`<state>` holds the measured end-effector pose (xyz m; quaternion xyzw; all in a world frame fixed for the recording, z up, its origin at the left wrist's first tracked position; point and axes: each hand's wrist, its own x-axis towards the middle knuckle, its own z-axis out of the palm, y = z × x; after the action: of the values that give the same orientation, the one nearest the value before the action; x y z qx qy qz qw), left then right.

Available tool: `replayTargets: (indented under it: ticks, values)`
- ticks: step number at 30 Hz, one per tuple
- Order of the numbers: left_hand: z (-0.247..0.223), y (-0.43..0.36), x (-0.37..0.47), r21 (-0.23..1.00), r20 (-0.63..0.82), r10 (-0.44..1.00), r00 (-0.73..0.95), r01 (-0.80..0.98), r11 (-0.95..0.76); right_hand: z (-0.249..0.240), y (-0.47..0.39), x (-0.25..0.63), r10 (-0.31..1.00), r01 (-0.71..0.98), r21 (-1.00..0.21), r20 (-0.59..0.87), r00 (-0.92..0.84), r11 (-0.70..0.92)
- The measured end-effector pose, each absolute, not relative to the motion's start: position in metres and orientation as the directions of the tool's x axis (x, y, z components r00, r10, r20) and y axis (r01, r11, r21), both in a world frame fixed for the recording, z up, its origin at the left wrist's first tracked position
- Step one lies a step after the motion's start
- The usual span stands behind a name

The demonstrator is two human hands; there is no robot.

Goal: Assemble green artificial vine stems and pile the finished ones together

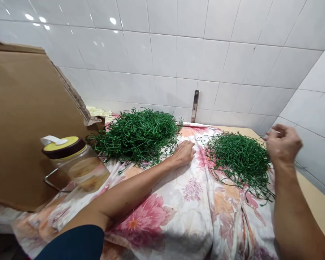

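Note:
Two heaps of thin green stems with small tips lie on a floral cloth (192, 216). The larger heap (141, 133) is left of centre, and the smaller one (239, 155) is to the right. My left hand (184, 151) rests low over the cloth at the right edge of the larger heap, its fingers curled together; whatever they hold is hidden. Raised beside the right edge of the smaller heap is my right hand (284, 141), blurred, its fingers bent inward; a pale spot shows near the fingertips, too unclear to name.
A clear jar (90, 173) with a yellow and brown lid stands at the left, before a large cardboard box (21, 126). White tiled walls rise behind and at the right. A metal strip (195, 106) leans at the back wall.

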<state>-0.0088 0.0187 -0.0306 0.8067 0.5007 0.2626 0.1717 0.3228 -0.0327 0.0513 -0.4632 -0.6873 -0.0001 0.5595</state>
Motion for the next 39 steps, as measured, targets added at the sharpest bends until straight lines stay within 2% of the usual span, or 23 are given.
replayTargets:
  ticks: [2,4,6,8,10,12,15,18,20,22,25,27,30,34,35,37,39]
  values:
    - [-0.033,0.015,-0.007,0.388,0.212,0.867,0.45,0.776,-0.497,0.04,-0.027,0.293,0.66,0.664,-0.497,0.752,0.007,0.559]
    - [-0.037,0.012,-0.005,0.238,0.162,0.849,0.503,0.815,-0.528,0.028,-0.021,0.256,0.713,0.753,-0.416,0.694,-0.099,0.509]
    - [-0.039,0.009,-0.005,0.156,0.154,0.841,0.519,0.828,-0.539,0.015,-0.015,0.22,0.783,0.828,-0.311,0.581,-0.223,0.467]
    - [-0.039,0.005,-0.003,0.151,0.148,0.824,0.547,0.811,-0.565,0.004,-0.007,0.189,0.847,0.867,-0.167,0.363,-0.389,0.47]
    - [-0.035,-0.002,-0.002,0.191,0.106,0.786,0.61,0.763,-0.618,-0.003,0.004,0.168,0.854,0.857,-0.117,0.227,-0.468,0.501]
    - [-0.026,-0.009,0.0,0.228,0.07,0.744,0.664,0.716,-0.66,-0.007,0.019,0.154,0.852,0.85,-0.103,0.161,-0.499,0.517]
    - [-0.002,-0.02,-0.003,0.276,-0.048,0.732,0.679,0.714,-0.644,-0.008,0.041,0.143,0.863,0.862,-0.065,0.092,-0.496,0.502]
    - [0.031,-0.022,-0.018,0.319,0.042,0.836,0.547,0.786,-0.53,-0.01,0.054,0.14,0.898,0.899,-0.013,0.052,-0.437,0.438]
    - [0.051,-0.017,-0.033,0.241,0.129,0.877,0.463,0.843,-0.481,-0.013,0.058,0.143,0.932,0.933,0.023,0.053,-0.359,0.359]
    - [0.062,-0.006,-0.048,0.135,0.149,0.92,0.361,0.915,-0.381,-0.015,0.058,0.148,0.959,0.961,0.05,0.06,-0.276,0.273]
    - [0.059,0.01,-0.058,0.091,0.01,0.975,0.221,0.971,-0.221,-0.014,0.058,0.157,0.977,0.978,0.063,0.065,-0.202,0.198]
    - [0.05,0.016,-0.055,0.107,-0.056,0.974,0.219,0.971,-0.212,-0.01,0.058,0.162,0.981,0.982,0.058,0.073,-0.182,0.178]
    - [0.04,0.015,-0.043,0.135,-0.046,0.957,0.285,0.951,-0.277,0.0,0.058,0.169,0.979,0.982,0.017,0.076,-0.188,0.187]
    - [0.041,0.002,-0.03,0.193,0.135,0.916,0.378,0.897,-0.399,0.017,0.058,0.172,0.949,0.944,-0.096,0.057,-0.31,0.314]
    - [0.042,-0.001,-0.028,0.2,0.164,0.906,0.391,0.886,-0.418,0.021,0.057,0.172,0.934,0.915,-0.187,0.053,-0.355,0.358]
    - [0.043,-0.008,-0.023,0.199,0.171,0.898,0.405,0.879,-0.434,0.028,0.054,0.17,0.905,0.768,-0.508,0.055,-0.422,0.39]
    - [0.042,-0.014,-0.019,0.185,0.131,0.897,0.422,0.879,-0.44,0.031,0.051,0.164,0.897,0.519,-0.799,0.055,-0.44,0.303]
